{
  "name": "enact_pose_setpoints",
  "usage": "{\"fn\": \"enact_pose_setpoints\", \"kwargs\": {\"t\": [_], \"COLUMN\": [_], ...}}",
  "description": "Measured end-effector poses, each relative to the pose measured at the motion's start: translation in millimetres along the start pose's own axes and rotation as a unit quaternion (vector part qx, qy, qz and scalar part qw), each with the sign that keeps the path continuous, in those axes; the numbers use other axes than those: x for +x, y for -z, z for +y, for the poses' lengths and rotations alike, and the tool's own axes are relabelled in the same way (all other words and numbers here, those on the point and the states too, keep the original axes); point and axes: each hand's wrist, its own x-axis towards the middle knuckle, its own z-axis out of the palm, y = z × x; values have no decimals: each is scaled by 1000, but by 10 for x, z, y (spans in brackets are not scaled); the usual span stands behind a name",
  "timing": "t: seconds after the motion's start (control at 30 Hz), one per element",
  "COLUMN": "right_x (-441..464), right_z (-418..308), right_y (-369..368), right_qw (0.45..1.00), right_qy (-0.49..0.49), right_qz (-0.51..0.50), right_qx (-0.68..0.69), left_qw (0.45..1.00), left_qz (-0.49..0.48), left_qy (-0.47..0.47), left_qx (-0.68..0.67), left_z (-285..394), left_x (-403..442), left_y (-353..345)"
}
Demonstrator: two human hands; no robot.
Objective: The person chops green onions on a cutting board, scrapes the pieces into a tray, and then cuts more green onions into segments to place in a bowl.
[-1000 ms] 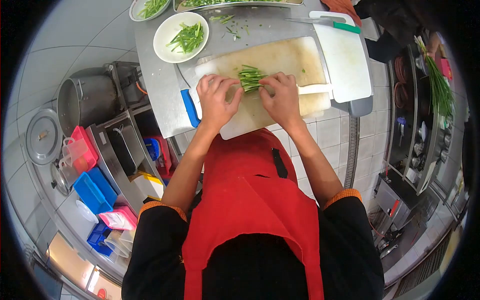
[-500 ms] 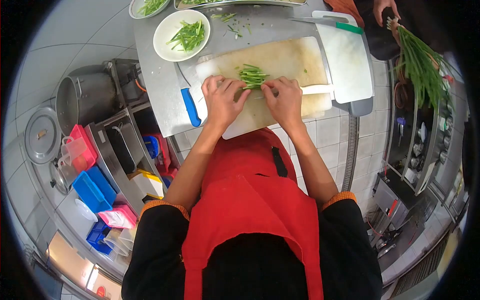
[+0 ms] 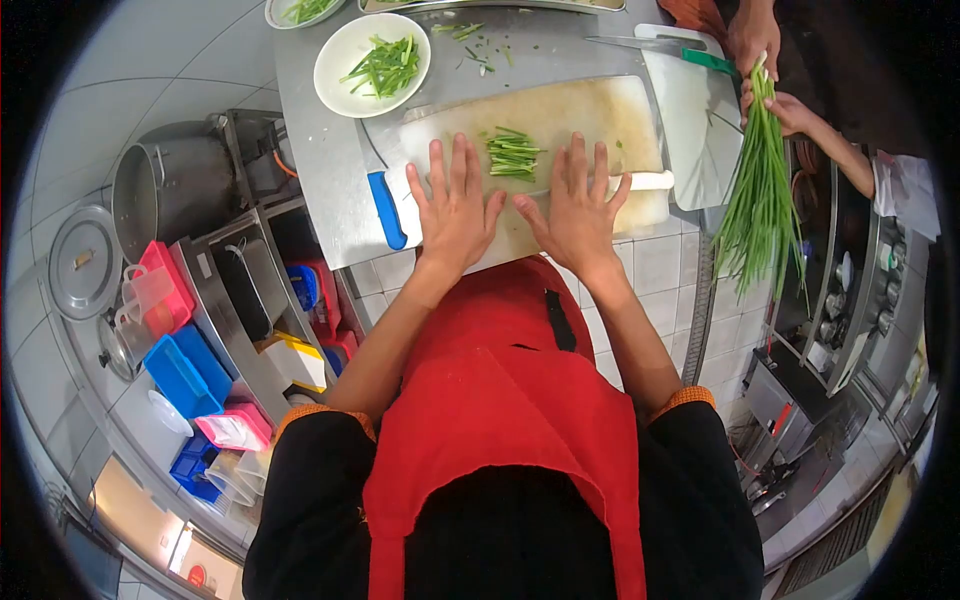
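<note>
A small pile of cut green stalks [image 3: 513, 154] lies on the worn cutting board [image 3: 590, 100]. To its left my left hand [image 3: 455, 215] is spread flat with fingers apart, holding nothing. On the other side my right hand [image 3: 575, 210] is spread too, its thumb just below the pile. A white-handled knife [image 3: 655, 181] lies on the board, its blade mostly hidden by my right hand. Beside the board's left end is a knife with a blue handle [image 3: 387, 210]. The white bowl [image 3: 330, 70] behind it holds more cut greens.
At the right, a co-worker's hands [image 3: 755, 38] hold a long bunch of green stalks [image 3: 755, 190] over a white board [image 3: 690, 130] with a green-handled knife [image 3: 709, 61]. A metal tray [image 3: 490, 6] stands at the back. A large pot [image 3: 180, 195] is at the left.
My hands have let go of the cut stalks and opened flat, moving slightly apart and down. The co-worker's hands and long bunch have come in leftward to the white board.
</note>
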Motion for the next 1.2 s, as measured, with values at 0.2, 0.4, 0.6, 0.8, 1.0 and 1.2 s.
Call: {"fn": "enact_pose_setpoints", "kwargs": {"t": [0.2,0.4,0.6,0.8,1.0,1.2], "right_x": [-76,-68,-47,9,61,143], "right_z": [-14,28,46,-19,45,67], "right_y": [-184,-147,-87,-180,0,-44], "right_qw": [1000,999,999,1000,993,976], "right_qy": [24,28,0,16,-2,30], "right_qz": [1,-24,-29,10,69,114], "right_qx": [-5,12,20,17,96,184], "left_qw": [1000,1000,999,999,999,989], "left_qz": [2,-4,4,-2,3,60], "left_qy": [0,-5,16,-44,-30,-67], "left_qx": [-7,9,-37,16,-30,-120], "left_z": [94,100,25,17,-45,-168], "left_x": [77,119,156,210,263,368], "left_y": [-66,-63,25,-62,87,199]}}
